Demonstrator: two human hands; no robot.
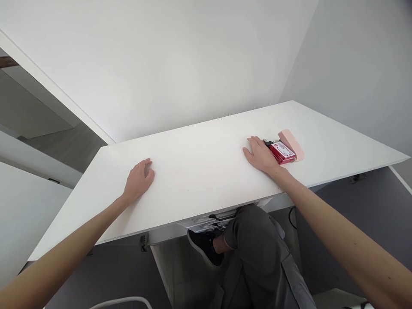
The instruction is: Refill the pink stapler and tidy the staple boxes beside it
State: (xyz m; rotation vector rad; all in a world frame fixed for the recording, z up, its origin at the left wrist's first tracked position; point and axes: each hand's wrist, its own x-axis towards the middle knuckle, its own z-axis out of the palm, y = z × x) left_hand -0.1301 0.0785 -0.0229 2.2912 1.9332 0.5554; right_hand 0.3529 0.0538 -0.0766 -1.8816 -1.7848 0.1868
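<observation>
My left hand (pixel 139 179) lies palm down on the white tabletop (pixel 206 167), fingers loosely curved, holding nothing. My right hand (pixel 261 154) also rests flat on the top, fingers stretched out and apart. Just to its right lies a small red box with a white label (pixel 282 152), touching or nearly touching my fingers. A pink stapler-like object (pixel 292 143) lies behind and beside the red box, with a small black part (pixel 268 143) at its left end.
White walls (pixel 161 64) meet in a corner behind the table. Under the table's front edge are my crossed legs in grey trousers (pixel 257 253), a black shoe (pixel 204 246), and a drawer unit (pixel 206 221). A white chair edge (pixel 122 301) shows below.
</observation>
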